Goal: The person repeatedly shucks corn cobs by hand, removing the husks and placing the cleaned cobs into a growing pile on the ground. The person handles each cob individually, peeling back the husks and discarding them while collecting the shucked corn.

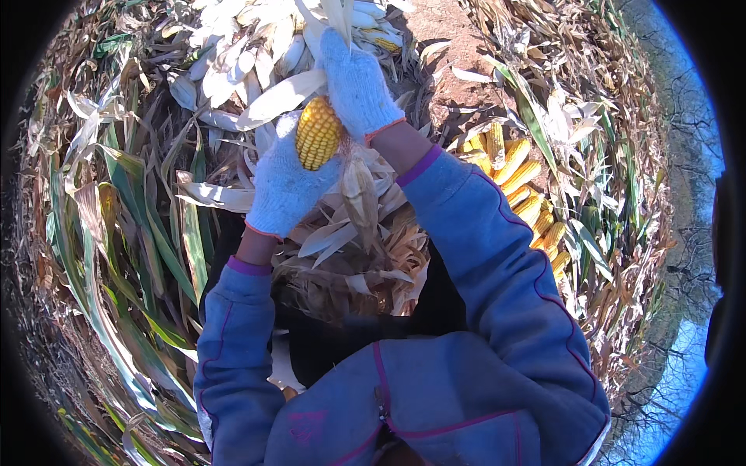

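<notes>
A yellow ear of corn (318, 134) with its kernels bared sits in my left hand (294, 180), which wears a white knit glove. Pale dry husk (285, 99) spreads from the ear towards the upper left. My right hand (358, 84), gloved the same way, is closed around husk leaves (337, 17) just above and to the right of the ear. Its fingertips are partly hidden by the glove's back and the husk. Below the hands, loose dry husks (361, 198) lie between my legs.
Several husked yellow ears (527, 192) are piled at the right, beside my right forearm. Ahead lies a heap of ears in pale husks (256, 52). Bare reddish soil (451, 52) runs at the upper right. Dry cornstalks and leaves (134, 233) cover the left side.
</notes>
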### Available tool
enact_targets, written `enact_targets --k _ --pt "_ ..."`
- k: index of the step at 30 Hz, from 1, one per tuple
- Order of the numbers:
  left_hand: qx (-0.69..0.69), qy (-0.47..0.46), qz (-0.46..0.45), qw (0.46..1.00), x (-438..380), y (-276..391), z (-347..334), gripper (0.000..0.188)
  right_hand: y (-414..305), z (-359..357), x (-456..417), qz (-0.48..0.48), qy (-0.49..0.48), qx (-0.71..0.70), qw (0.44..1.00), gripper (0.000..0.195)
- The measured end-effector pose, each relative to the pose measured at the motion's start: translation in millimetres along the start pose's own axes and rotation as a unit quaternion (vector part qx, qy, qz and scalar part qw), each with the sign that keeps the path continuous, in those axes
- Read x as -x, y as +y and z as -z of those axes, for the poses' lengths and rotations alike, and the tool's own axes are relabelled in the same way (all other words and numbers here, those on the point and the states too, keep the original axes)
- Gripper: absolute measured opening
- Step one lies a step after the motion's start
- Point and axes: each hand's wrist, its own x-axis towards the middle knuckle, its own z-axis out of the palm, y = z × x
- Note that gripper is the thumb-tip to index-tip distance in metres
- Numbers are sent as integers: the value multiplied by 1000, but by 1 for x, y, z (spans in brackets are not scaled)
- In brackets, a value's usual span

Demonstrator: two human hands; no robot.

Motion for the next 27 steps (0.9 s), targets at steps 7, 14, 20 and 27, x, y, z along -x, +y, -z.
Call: enact_targets --k 7,14,20,27 --pt "668 -119 186 711 20 7 -13 33 -14 3 -9 197 5 156 968 23" --pt "696 -65 222 680 28 5 -13 35 -6 21 -17 -115 -167 -68 977 66" --pt "793 -30 43 607 -1 -92 30 49 13 7 10 67 -280 288 913 68" --pt "658 -18 19 752 -10 -96 32 53 -1 -13 25 43 -337 -158 927 44"
